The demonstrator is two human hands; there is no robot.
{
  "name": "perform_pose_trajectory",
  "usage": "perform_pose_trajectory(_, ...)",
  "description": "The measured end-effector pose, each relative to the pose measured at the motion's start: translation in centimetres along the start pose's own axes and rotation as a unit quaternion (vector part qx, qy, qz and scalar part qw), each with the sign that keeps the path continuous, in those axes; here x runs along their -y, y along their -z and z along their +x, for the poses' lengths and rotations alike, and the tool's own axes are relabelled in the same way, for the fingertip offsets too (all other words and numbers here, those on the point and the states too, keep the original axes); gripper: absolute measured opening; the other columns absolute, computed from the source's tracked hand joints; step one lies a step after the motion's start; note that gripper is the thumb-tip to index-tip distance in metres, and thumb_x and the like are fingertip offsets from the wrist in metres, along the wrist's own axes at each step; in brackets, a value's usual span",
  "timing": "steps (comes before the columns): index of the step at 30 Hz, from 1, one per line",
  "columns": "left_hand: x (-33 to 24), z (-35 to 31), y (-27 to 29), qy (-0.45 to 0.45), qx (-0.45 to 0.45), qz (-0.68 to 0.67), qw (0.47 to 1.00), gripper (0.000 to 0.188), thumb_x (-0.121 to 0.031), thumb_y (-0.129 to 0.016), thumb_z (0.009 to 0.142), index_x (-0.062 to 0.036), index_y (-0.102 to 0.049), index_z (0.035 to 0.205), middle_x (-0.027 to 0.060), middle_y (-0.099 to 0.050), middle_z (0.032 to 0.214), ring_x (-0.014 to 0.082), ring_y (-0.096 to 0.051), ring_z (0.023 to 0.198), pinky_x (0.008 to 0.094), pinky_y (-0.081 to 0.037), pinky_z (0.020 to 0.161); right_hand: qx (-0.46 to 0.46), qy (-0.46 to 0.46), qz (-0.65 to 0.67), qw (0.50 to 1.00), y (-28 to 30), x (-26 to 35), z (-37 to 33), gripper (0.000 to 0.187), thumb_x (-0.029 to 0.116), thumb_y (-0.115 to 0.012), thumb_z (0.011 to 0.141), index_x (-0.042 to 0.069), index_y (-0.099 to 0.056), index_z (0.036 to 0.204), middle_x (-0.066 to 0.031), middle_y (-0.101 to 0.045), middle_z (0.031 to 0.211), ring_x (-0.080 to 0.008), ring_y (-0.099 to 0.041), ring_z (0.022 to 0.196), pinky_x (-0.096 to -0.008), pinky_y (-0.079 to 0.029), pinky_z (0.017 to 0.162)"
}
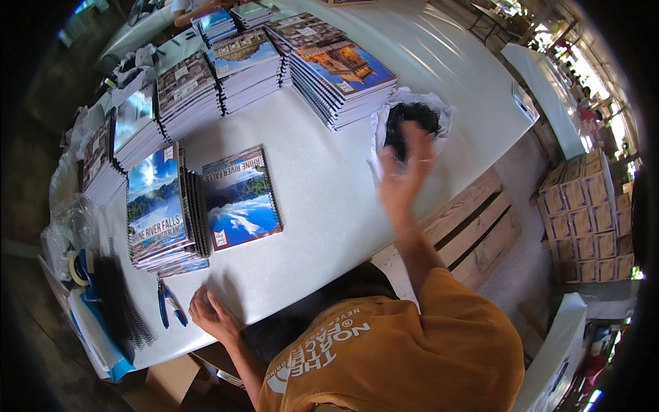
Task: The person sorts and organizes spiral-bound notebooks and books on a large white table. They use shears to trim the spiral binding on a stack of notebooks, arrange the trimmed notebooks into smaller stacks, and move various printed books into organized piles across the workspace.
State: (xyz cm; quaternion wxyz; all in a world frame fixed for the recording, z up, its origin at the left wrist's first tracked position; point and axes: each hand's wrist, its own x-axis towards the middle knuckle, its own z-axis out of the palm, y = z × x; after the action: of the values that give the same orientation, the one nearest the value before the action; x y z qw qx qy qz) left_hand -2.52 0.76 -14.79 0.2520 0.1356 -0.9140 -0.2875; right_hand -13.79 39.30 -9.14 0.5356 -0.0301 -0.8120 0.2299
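My right hand [408, 180] reaches over a white plastic bag [376, 141] holding a tangle of black curly strands [420, 115]. Motion blurs it somewhat, but thumb and fingers look apart, with nothing visible between them. Near the table's front edge my left hand [213, 314] rests on the white surface, fingers loosely spread and holding nothing. Just left of it lie blue-handled pliers [165, 305]. Farther in, a single spiral-bound notebook [241, 199] with a river landscape cover lies flat, its coil on the right. Beside it stands a stack of matching notebooks [156, 206].
Stacks of spiral notebooks [340, 72] line the far side of the white table [316, 185]. At the left edge lie a tape roll [81, 268], black coils [127, 295] and clear plastic. A wooden pallet [473, 226] and stacked cartons [583, 213] stand to the right.
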Motion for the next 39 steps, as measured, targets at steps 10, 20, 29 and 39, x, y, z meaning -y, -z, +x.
perform_pose_trajectory(10, 0.2, 0.2, -0.4, -0.019, 0.014, 0.027, 0.999, 0.030, -0.029, -0.055, 0.088, -0.0029, -0.064, 0.101, 0.0140, -0.060, 0.101, 0.0313, -0.052, 0.100, 0.0418, -0.038, 0.090, 0.114, -0.466, 0.236, 0.845, 2.1, -18.6, 2.0, 0.083, 0.039, -0.072, 0.074, -0.006, -0.034, 0.133, -0.0195, -0.045, 0.127, -0.0297, -0.046, 0.116, -0.0363, -0.036, 0.097)
perform_pose_trajectory(20, 0.5, 0.4, -0.2, -0.023, 0.021, 0.011, 0.999, 0.025, -0.023, -0.058, 0.088, -0.0023, -0.063, 0.102, 0.0151, -0.059, 0.102, 0.0299, -0.053, 0.099, 0.0389, -0.039, 0.087, -0.018, -0.390, 0.093, 0.916, 0.6, -13.2, -1.8, 0.090, 0.041, -0.074, 0.072, -0.014, -0.031, 0.130, -0.0255, -0.043, 0.129, -0.0313, -0.044, 0.118, -0.0351, -0.032, 0.102)
perform_pose_trajectory(29, 0.2, 2.9, 2.9, 0.087, -0.156, -0.265, 0.948, 0.038, -0.026, -0.044, 0.096, -0.0012, -0.048, 0.124, 0.0085, -0.056, 0.109, 0.0159, -0.052, 0.096, 0.0306, -0.038, 0.084, 0.036, -0.049, 0.167, 0.984, 0.9, 0.6, 0.3, 0.043, 0.016, -0.063, 0.084, 0.001, -0.048, 0.121, -0.0151, -0.050, 0.122, -0.0228, -0.052, 0.101, -0.0336, -0.044, 0.083)
perform_pose_trajectory(39, -7.5, 3.8, 1.2, -0.085, -0.017, -0.340, 0.937, 0.016, -0.005, -0.055, 0.087, 0.0011, -0.061, 0.101, 0.0087, -0.061, 0.091, 0.0158, -0.056, 0.084, 0.0280, -0.044, 0.078, 0.488, -0.102, -0.027, 0.867, -11.1, 14.5, -6.2, 0.097, 0.038, -0.076, 0.069, -0.010, -0.024, 0.135, -0.0316, -0.044, 0.122, -0.0405, -0.045, 0.116, -0.0393, -0.036, 0.099)
